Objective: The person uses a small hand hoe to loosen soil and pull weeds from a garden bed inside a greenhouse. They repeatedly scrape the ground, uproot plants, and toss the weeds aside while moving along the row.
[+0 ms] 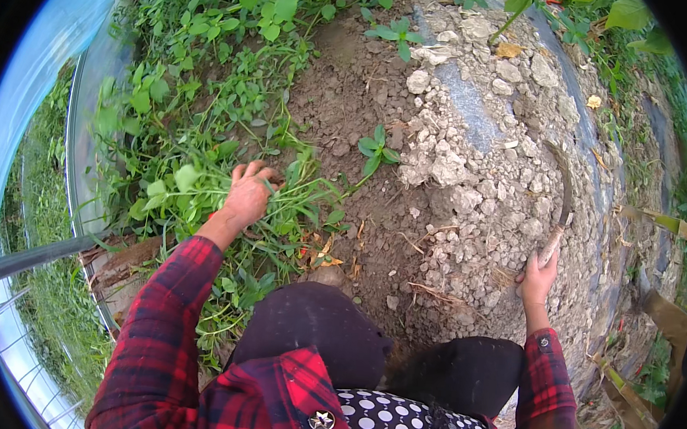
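My left hand is curled around a bunch of green weeds, whose leaves and grassy stems stick out on both sides of the fist. Some leaves left of the wrist are blurred, and the fingertips are partly hidden in the greenery. Off to the right, my right hand grips the pale handle of a sickle. Its dark curved blade points away from me, above dry clods of soil. Between the hands, a small leafy plant stands on brown earth.
Dense weeds cover the ground at the upper left. A metal pipe and clear plastic sheeting border the left side. Grey mulch film shows beneath the clods. Dry stalks reach in from the right.
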Demonstrator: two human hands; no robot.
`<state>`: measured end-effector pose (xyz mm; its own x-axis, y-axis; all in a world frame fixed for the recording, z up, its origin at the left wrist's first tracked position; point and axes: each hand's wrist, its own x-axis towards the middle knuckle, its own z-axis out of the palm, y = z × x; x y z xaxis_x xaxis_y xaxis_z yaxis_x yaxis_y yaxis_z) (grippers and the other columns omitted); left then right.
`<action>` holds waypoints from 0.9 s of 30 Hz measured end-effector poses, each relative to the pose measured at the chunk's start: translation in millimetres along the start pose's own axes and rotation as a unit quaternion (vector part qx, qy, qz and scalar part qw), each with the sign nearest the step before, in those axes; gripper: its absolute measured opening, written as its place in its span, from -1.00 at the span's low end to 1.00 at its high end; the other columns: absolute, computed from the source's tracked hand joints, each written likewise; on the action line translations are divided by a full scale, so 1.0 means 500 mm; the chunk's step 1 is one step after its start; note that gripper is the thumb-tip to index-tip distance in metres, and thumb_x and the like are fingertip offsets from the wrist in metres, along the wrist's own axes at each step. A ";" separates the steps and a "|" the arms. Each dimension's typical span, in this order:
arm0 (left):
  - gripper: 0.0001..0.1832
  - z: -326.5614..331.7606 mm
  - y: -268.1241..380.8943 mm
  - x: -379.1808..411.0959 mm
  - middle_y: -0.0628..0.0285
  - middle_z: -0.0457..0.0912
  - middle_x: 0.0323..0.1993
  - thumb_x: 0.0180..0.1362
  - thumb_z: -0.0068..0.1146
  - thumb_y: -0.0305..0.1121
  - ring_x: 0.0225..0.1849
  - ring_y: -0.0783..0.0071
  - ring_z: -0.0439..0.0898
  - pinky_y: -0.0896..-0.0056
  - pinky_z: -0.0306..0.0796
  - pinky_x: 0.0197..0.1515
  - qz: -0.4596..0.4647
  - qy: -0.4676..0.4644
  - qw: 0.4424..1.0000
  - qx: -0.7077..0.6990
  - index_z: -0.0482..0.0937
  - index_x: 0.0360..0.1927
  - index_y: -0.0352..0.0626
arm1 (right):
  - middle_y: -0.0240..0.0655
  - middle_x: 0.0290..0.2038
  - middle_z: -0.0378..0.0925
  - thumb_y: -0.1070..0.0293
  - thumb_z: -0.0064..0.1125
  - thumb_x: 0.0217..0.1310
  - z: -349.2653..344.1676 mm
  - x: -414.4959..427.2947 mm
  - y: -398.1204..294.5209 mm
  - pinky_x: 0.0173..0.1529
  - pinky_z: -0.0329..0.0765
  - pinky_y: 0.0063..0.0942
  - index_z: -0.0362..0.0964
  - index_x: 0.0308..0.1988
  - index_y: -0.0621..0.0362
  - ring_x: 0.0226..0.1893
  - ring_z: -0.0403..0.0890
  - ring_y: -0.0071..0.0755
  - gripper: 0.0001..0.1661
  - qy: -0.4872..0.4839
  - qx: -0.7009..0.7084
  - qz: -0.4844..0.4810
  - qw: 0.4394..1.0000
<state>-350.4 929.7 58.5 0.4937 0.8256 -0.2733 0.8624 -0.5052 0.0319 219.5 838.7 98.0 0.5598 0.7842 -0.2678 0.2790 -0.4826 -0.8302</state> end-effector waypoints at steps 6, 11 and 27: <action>-0.82 0.032 0.018 0.004 0.03 0.60 -0.43 -0.19 -0.05 -0.43 -0.22 0.12 0.55 0.23 0.44 -0.14 -0.149 -0.172 0.972 -0.061 0.59 -0.52 -0.13 | -0.36 -0.61 0.37 0.50 -0.02 0.12 -0.003 -0.003 -0.007 -0.78 0.28 -0.58 0.20 0.01 0.27 -0.85 0.32 -0.56 -0.58 -0.020 -0.005 -0.009 1.000; -0.78 -0.043 0.049 -0.013 0.05 0.61 -0.36 -0.19 -0.06 -0.42 -0.20 0.16 0.56 0.24 0.43 -0.10 -0.176 -0.182 0.965 -0.061 0.61 -0.46 -0.09 | -0.35 -0.60 0.38 0.49 -0.01 0.13 -0.007 -0.001 -0.004 -0.78 0.28 -0.57 0.14 0.08 0.27 -0.84 0.32 -0.56 -0.51 -0.027 -0.015 -0.015 0.999; -0.51 -0.404 -0.049 -0.687 -0.05 0.60 -0.35 -0.16 -0.14 -0.66 -0.40 0.17 0.59 0.34 0.46 -0.31 -0.491 0.043 0.866 0.088 0.53 -0.07 -0.25 | -0.35 -0.55 0.32 0.46 -0.01 0.13 -0.020 0.018 0.028 -0.79 0.29 -0.57 0.17 -0.03 0.24 -0.86 0.30 -0.53 -0.62 -0.063 0.039 -0.035 0.997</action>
<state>-518.4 709.2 345.8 -0.4543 0.8907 -0.0133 0.8443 0.4258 -0.3254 236.4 835.3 88.7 0.4375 0.8599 -0.2630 0.2500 -0.3973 -0.8830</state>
